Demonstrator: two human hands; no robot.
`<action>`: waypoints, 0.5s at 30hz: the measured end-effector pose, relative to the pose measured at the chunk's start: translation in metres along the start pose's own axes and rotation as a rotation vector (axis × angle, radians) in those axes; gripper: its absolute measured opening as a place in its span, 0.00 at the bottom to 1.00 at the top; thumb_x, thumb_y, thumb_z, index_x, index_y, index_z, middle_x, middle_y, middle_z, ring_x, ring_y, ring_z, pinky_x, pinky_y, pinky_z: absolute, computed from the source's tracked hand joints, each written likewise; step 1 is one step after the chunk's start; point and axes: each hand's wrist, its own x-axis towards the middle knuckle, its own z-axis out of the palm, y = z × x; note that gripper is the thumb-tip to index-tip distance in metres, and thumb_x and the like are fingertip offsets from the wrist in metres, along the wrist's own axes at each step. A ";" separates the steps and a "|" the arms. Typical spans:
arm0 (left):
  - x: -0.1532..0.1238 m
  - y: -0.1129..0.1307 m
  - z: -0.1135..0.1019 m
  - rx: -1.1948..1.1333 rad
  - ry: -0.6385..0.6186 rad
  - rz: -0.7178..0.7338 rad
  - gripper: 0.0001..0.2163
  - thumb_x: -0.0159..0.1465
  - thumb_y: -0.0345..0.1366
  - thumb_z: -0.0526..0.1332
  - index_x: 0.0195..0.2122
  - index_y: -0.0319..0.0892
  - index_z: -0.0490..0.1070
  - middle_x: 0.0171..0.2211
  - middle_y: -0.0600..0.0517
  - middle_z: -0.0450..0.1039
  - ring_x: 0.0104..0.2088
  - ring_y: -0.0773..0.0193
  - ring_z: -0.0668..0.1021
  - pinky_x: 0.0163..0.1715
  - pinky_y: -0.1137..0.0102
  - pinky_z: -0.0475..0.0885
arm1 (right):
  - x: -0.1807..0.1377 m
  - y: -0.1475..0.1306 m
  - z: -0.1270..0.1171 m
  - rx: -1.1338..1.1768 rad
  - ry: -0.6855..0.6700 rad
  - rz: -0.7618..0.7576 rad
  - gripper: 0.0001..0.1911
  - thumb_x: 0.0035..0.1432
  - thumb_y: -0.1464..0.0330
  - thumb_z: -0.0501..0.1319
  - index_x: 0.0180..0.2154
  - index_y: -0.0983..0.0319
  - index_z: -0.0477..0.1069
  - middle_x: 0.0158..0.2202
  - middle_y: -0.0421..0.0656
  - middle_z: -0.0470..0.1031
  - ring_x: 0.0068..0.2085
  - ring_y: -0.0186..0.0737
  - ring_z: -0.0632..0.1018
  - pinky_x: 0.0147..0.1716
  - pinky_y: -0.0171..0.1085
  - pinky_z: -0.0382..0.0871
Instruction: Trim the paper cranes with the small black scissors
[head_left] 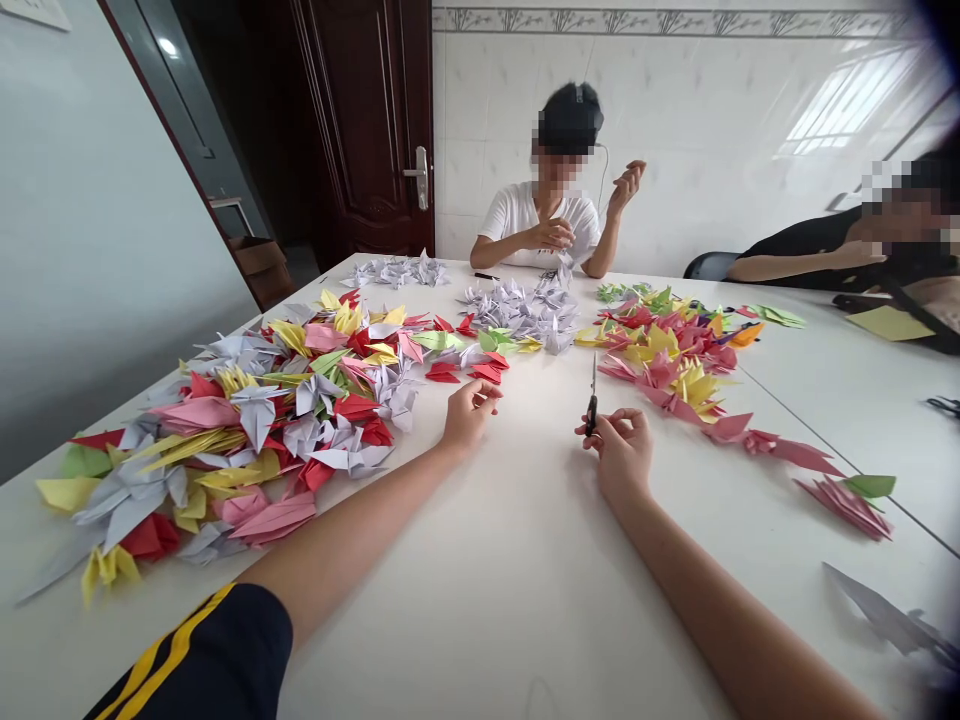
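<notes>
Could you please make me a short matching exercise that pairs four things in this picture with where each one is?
Things
1. Small metal scissors with black handles
2. Large pile of many-coloured folded paper pieces
3. Dark brown panelled door
4. Flat yellow paper sheet

Places
A. Left of the white tiled wall
B. In the right hand
C. At the picture's right, near the person in a black top
D. Along the left side of the white table

Right pairs: 1-B, 2-D, 3-A, 4-C
</notes>
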 end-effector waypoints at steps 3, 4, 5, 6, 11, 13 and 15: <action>-0.006 0.003 0.001 0.059 0.108 0.085 0.06 0.59 0.27 0.58 0.31 0.42 0.73 0.35 0.51 0.77 0.36 0.64 0.77 0.34 0.71 0.70 | -0.009 -0.001 0.005 -0.115 -0.035 -0.202 0.22 0.48 0.64 0.70 0.37 0.56 0.57 0.33 0.36 0.73 0.28 0.39 0.80 0.21 0.33 0.71; -0.007 0.003 0.001 0.073 0.142 0.085 0.07 0.58 0.26 0.57 0.32 0.42 0.73 0.36 0.51 0.77 0.38 0.63 0.77 0.35 0.71 0.71 | -0.012 -0.001 0.007 -0.160 -0.069 -0.261 0.22 0.47 0.64 0.70 0.38 0.55 0.57 0.35 0.37 0.73 0.30 0.39 0.80 0.23 0.35 0.73; -0.008 0.004 0.001 0.083 0.169 0.075 0.07 0.58 0.25 0.57 0.32 0.42 0.73 0.37 0.50 0.77 0.39 0.63 0.77 0.36 0.70 0.71 | -0.016 0.000 0.008 -0.213 -0.109 -0.307 0.22 0.48 0.65 0.69 0.38 0.55 0.58 0.35 0.38 0.73 0.32 0.39 0.80 0.25 0.36 0.75; -0.009 0.005 0.001 0.092 0.186 0.063 0.08 0.58 0.25 0.57 0.32 0.42 0.73 0.38 0.50 0.78 0.39 0.62 0.77 0.36 0.70 0.71 | -0.019 0.001 0.010 -0.283 -0.162 -0.338 0.21 0.48 0.65 0.68 0.38 0.56 0.58 0.35 0.39 0.73 0.31 0.39 0.80 0.27 0.37 0.75; 0.003 0.039 -0.010 0.102 0.134 0.149 0.08 0.57 0.24 0.57 0.32 0.42 0.74 0.36 0.50 0.78 0.37 0.64 0.78 0.34 0.71 0.72 | -0.024 0.003 0.011 -0.652 -0.382 -0.341 0.16 0.47 0.67 0.65 0.36 0.56 0.60 0.29 0.37 0.74 0.22 0.34 0.72 0.24 0.36 0.68; 0.011 0.065 -0.023 0.085 -0.016 0.179 0.05 0.58 0.26 0.59 0.30 0.41 0.74 0.33 0.51 0.77 0.31 0.66 0.77 0.32 0.72 0.72 | -0.023 0.002 0.011 -0.691 -0.400 -0.339 0.15 0.47 0.66 0.64 0.36 0.56 0.60 0.27 0.36 0.72 0.21 0.33 0.69 0.23 0.35 0.65; 0.019 0.094 -0.041 0.119 -0.116 0.197 0.04 0.60 0.30 0.61 0.34 0.41 0.75 0.32 0.51 0.77 0.29 0.66 0.77 0.31 0.71 0.72 | -0.022 0.001 0.010 -0.675 -0.380 -0.360 0.15 0.48 0.66 0.65 0.36 0.56 0.61 0.26 0.35 0.70 0.22 0.34 0.69 0.23 0.34 0.64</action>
